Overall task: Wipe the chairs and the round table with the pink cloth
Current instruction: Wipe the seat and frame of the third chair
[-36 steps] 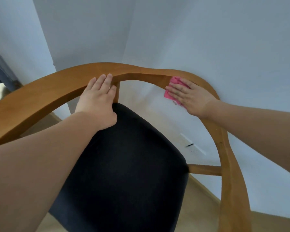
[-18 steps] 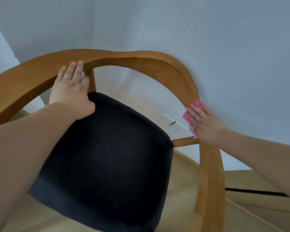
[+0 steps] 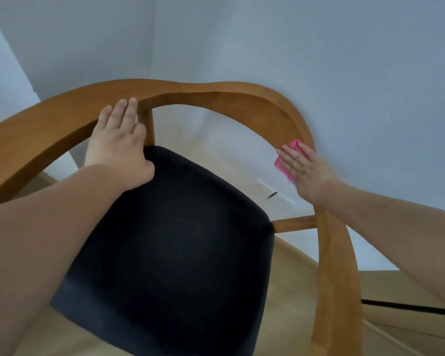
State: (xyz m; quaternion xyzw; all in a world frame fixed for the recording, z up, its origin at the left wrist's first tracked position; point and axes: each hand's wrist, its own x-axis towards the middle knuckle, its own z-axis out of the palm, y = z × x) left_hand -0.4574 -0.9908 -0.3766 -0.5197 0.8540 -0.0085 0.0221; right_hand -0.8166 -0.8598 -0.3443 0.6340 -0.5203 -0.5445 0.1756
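Note:
A wooden chair with a curved backrest rail and a black padded seat fills the view from above. My left hand lies flat on the left part of the rail, fingers together, holding nothing. My right hand presses the pink cloth flat against the rail's right bend, where the back turns into the armrest. Most of the cloth is hidden under my fingers. The round table is out of view.
Pale blue-grey walls meet in a corner just behind the chair. Light wooden floor shows to the right of the seat. A white baseboard with a small dark mark runs below the wall. A dark gap lies on the right.
My right hand slid the cloth from the top of the backrest down the right bend, then back up a little. My left hand stayed on the left rail. The camera shifted.

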